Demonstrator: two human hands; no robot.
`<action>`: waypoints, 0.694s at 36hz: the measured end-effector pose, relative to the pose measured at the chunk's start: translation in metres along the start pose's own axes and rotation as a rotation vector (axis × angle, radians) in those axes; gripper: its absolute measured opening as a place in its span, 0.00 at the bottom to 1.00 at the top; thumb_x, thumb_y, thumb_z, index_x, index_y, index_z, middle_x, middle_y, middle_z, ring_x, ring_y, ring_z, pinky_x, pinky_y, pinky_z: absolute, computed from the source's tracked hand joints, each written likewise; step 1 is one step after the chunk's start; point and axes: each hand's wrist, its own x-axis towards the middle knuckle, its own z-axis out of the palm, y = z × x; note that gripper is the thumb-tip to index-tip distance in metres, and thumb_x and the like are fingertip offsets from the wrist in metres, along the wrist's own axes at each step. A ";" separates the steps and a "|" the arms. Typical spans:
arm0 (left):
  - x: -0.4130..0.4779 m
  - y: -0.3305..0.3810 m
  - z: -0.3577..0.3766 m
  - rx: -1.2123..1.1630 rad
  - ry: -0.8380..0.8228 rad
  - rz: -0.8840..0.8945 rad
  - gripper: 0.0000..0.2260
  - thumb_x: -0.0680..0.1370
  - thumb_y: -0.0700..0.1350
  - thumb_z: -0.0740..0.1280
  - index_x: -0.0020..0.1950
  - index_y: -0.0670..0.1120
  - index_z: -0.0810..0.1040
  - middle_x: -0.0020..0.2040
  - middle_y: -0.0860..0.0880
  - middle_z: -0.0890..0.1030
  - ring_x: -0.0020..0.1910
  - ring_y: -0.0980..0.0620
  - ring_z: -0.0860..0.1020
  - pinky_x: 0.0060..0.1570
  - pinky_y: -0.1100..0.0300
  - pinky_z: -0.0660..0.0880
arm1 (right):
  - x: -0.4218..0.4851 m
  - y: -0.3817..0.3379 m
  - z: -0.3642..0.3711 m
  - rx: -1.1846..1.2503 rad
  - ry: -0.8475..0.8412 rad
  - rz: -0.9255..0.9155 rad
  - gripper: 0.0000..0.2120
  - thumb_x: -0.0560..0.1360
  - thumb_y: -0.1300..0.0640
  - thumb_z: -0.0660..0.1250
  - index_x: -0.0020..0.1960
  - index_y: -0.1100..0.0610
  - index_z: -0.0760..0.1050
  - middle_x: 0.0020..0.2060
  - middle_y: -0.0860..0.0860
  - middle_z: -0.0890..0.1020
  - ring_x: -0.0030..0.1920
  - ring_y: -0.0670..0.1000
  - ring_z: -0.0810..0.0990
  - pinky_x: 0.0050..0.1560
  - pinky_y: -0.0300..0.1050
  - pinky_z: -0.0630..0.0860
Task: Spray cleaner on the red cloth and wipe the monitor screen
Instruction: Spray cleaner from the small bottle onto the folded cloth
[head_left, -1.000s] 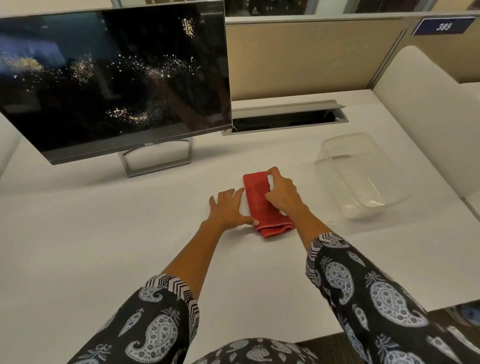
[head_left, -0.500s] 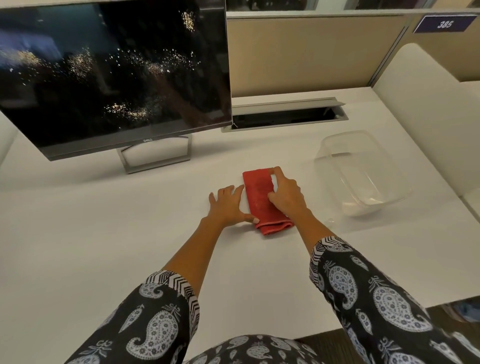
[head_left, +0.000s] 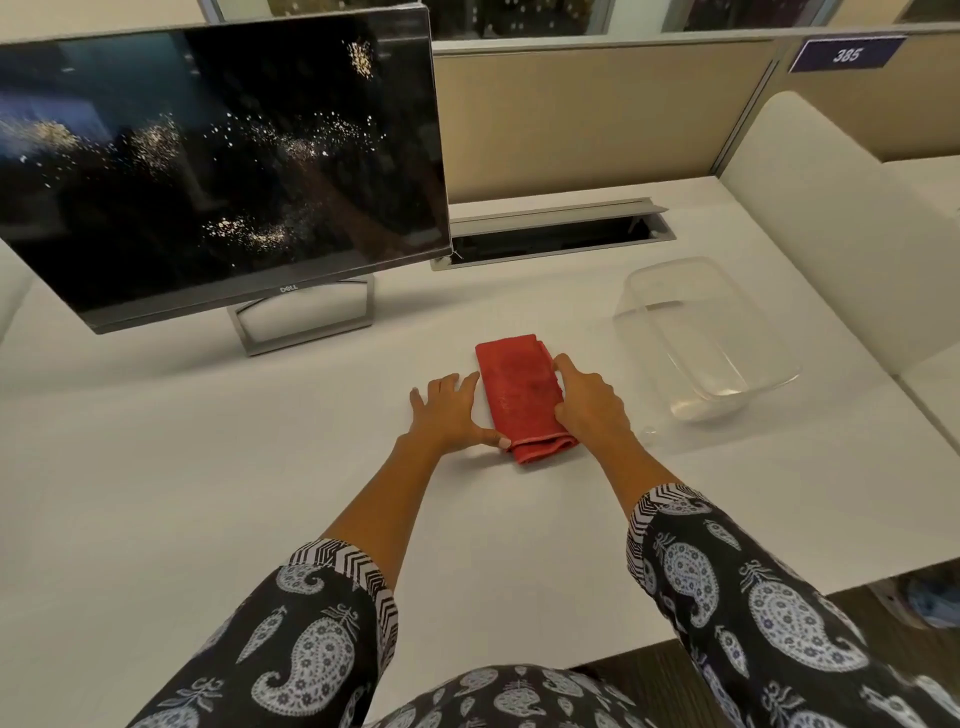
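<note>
A folded red cloth (head_left: 521, 392) lies flat on the white desk (head_left: 208, 467), in front of me. My left hand (head_left: 451, 415) rests flat on the desk with fingers spread, its thumb tip touching the cloth's near left edge. My right hand (head_left: 589, 397) lies against the cloth's right side, fingers curled over its edge. The dark monitor (head_left: 218, 166) stands at the back left on a grey stand; its screen is speckled with bright droplets. No spray bottle is in view.
A clear plastic container (head_left: 706, 338) sits to the right of the cloth. An open cable tray (head_left: 550, 234) runs along the back of the desk before a beige partition. A white divider (head_left: 831, 223) bounds the right side.
My right hand has slid off the top of the cloth to its right edge, uncovering more of the cloth. My left hand has stayed in place. The camera view has shifted slightly.
</note>
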 end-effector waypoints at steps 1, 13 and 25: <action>0.000 0.000 0.000 0.004 0.000 -0.001 0.56 0.60 0.75 0.70 0.79 0.54 0.50 0.80 0.45 0.53 0.78 0.43 0.50 0.71 0.34 0.45 | -0.001 0.002 -0.001 -0.017 0.010 0.002 0.21 0.75 0.63 0.61 0.64 0.49 0.63 0.41 0.56 0.77 0.39 0.59 0.77 0.39 0.50 0.72; -0.006 0.004 0.001 0.001 0.001 -0.002 0.55 0.61 0.74 0.70 0.79 0.54 0.49 0.79 0.45 0.53 0.78 0.43 0.49 0.71 0.35 0.43 | -0.011 0.000 -0.001 0.169 -0.033 -0.068 0.25 0.71 0.61 0.66 0.65 0.45 0.63 0.41 0.53 0.77 0.41 0.58 0.79 0.41 0.51 0.78; -0.007 0.003 0.005 0.014 0.004 -0.012 0.55 0.60 0.75 0.69 0.79 0.54 0.50 0.80 0.45 0.54 0.78 0.43 0.50 0.71 0.34 0.44 | -0.020 0.011 -0.004 0.133 -0.052 -0.128 0.29 0.73 0.60 0.66 0.69 0.44 0.62 0.43 0.55 0.80 0.40 0.57 0.80 0.44 0.53 0.81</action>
